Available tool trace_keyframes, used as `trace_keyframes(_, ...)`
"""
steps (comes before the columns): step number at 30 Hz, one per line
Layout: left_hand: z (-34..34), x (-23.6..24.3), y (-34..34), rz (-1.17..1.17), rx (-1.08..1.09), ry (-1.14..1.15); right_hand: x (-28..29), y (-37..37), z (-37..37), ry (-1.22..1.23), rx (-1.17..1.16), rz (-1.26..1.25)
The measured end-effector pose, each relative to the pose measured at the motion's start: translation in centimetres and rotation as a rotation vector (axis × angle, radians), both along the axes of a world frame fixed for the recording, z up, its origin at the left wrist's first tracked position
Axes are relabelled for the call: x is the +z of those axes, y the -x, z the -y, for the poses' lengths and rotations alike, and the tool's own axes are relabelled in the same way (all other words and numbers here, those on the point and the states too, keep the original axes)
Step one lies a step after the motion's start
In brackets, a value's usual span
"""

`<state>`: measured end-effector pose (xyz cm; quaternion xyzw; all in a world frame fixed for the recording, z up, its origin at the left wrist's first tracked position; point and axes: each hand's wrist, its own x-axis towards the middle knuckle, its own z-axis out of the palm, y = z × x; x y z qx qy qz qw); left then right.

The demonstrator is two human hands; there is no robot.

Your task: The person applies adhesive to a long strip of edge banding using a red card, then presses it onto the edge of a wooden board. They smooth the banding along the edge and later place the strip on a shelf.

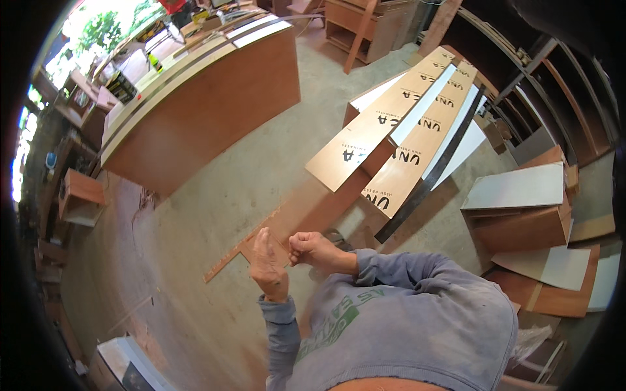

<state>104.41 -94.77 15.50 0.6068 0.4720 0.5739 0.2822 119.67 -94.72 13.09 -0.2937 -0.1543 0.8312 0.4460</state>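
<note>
My left hand point(268, 270) is raised in front of my body with its fingers stretched upward and nothing visible in it. Close beside it, my right hand point(318, 251) is curled with thumb and fingers pressed together; whatever it may hold is hidden. Beyond both hands, a thin reddish-brown board point(242, 251) lies low near the floor, partly covered by my left hand. Ahead to the right, two long laminate strips point(378, 124) with dark printing rest on low boxes or panels. A narrow black strip point(427, 186) lies along their right side.
A large curved brown counter point(215, 104) stands at the far left, with a dark can point(120, 86) and a yellow bottle point(155, 62) on its top. To my right are a white-topped box point(518, 189) and stacked panels point(548, 267). Dark shelving point(554, 78) fills the far right.
</note>
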Motion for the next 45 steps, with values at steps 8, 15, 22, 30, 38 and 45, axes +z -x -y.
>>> trace_keyframes(8, -2.0, -2.1, 0.0, -0.715, -0.281, -0.307, 1.5, 4.7, -3.8, 0.054, 0.328, -0.439)
trace_keyframes(15, -10.6, -7.2, 8.5, -0.836, -0.179, -0.34, -0.1, 9.1, -13.5, 0.082, 0.433, -0.167)
trace_keyframes(22, -24.9, -8.2, 16.6, -0.807, 0.082, -0.249, -2.0, 13.4, -30.0, 0.014, 0.695, -0.116)
trace_keyframes(30, -29.6, -22.1, 35.4, -0.584, 0.45, 0.996, 14.9, 20.0, -43.6, -0.531, 0.825, -0.41)
trace_keyframes(38, -19.9, -33.3, 43.2, -0.489, -0.028, 1.589, 32.4, 29.2, -48.8, -1.862, 0.834, -0.318)
trace_keyframes(45, -25.9, -34.6, 49.7, -0.287, -0.01, 1.52, 27.8, 38.8, -56.9, -2.021, 0.606, -0.018)
